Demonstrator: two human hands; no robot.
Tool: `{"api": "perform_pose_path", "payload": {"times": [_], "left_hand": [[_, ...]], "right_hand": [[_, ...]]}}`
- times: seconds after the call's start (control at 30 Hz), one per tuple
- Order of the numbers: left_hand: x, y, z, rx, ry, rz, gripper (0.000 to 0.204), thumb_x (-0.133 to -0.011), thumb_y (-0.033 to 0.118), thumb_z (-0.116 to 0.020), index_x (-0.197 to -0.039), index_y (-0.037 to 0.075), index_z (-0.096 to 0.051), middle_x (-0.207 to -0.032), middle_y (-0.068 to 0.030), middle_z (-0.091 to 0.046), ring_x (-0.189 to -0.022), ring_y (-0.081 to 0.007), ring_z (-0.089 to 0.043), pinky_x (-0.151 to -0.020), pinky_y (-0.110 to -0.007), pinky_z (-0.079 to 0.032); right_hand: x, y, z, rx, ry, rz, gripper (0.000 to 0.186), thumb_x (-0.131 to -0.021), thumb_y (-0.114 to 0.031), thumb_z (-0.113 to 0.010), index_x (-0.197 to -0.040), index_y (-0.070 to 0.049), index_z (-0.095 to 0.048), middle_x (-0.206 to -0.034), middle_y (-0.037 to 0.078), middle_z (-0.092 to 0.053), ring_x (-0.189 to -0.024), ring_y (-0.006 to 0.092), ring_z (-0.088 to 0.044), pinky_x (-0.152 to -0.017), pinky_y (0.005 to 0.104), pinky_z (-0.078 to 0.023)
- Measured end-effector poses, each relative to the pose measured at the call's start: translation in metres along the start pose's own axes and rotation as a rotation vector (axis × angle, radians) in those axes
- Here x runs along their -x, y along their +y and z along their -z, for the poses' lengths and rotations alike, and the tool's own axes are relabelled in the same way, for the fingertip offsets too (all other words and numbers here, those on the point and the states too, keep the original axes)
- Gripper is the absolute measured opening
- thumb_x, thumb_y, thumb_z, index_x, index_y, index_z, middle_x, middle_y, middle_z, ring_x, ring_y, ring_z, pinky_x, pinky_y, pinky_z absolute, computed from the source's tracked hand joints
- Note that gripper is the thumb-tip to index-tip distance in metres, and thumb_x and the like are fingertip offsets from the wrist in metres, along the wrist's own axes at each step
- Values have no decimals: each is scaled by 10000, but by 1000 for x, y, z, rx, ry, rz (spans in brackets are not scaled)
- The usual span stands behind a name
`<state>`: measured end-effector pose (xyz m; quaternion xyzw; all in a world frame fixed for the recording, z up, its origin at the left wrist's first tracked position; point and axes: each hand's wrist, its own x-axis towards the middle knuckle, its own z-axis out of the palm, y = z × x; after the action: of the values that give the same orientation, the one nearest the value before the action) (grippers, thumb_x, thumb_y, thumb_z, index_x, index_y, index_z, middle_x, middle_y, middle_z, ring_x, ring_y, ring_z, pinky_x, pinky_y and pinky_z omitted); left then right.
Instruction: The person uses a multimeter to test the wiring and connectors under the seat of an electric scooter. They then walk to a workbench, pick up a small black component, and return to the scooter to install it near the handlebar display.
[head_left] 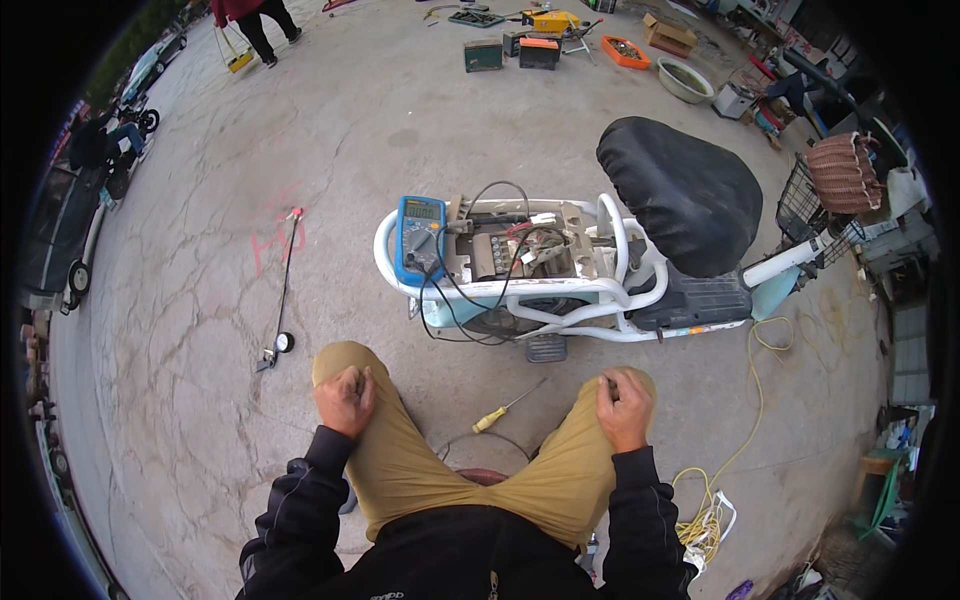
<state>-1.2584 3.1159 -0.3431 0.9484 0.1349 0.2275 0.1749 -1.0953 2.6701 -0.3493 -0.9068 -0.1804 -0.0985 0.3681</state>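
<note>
I sit low on the concrete ground with both knees up in tan trousers. My left hand point(344, 399) rests curled on my left knee and holds nothing that I can see. My right hand point(624, 406) lies on my right knee, fingers bent, also with nothing visible in it. Between my knees a yellow-handled screwdriver point(505, 408) lies on the ground. In front of me stands a white electric scooter point(560, 290) with its black seat point(680, 195) raised and its rear compartment open. A blue multimeter point(420, 238) rests on the scooter's rear frame, its leads running into the wiring.
An air hose with a gauge point(282, 340) lies at the left. A yellow cable point(715, 480) coils at the right. Batteries and crates point(520, 48) stand far ahead, next to a basin point(685, 80). A person point(252, 20) stands far left. Parked vehicles point(60, 230) line the left edge.
</note>
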Motion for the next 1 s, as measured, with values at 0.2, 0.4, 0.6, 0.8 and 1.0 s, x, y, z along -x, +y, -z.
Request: {"api": "perform_pose_path", "payload": {"times": [0.2, 0.4, 0.6, 0.8, 1.0], "left_hand": [[-1, -1, -4, 16, 11, 0, 442, -947, 104, -786, -678, 80, -436, -590, -152, -505, -496, -364, -533, -492, -458, -408], [-2, -1, -3, -17, 6, 1, 449, -952, 98, -783, -674, 83, -431, -585, -150, -493, -491, -359, -527, -488, -460, -391], [-2, 6, 4, 10, 4, -9, 456, -917, 76, -799, -666, 84, -419, -580, -138, -488, -492, -354, -522, -487, -453, -387], [-2, 12, 16, 88, -101, -54, 464, -854, 6, -819, -654, 92, -408, -589, -128, -476, -514, -342, -499, -500, -465, -370], [-16, -4, 18, 77, -237, -11, 434, -857, -15, -777, -665, 87, -402, -598, -123, -440, -527, -358, -465, -512, -479, -343]], "right_hand": [[-2, -2, -4, 4, 29, -25, 75, -945, -48, -782, -1007, -16, -755, -848, 119, -701, -636, 260, -651, -599, 379, -506], [-4, -3, -7, 14, 2, -16, 73, -944, -45, -783, -998, -17, -741, -851, 112, -692, -635, 250, -642, -601, 373, -503], [-5, -9, -9, 31, 6, 39, 68, -932, -37, -788, -973, -13, -739, -827, 114, -675, -618, 262, -617, -575, 388, -476], [-6, -19, -8, 65, -44, 10, 70, -888, -49, -807, -929, -53, -751, -787, 93, -665, -692, 309, -654, -628, 437, -499], [-27, -17, -12, 23, -168, -164, 89, -883, -54, -813, -951, -61, -756, -801, 88, -667, -701, 307, -652, -649, 441, -505]]}}
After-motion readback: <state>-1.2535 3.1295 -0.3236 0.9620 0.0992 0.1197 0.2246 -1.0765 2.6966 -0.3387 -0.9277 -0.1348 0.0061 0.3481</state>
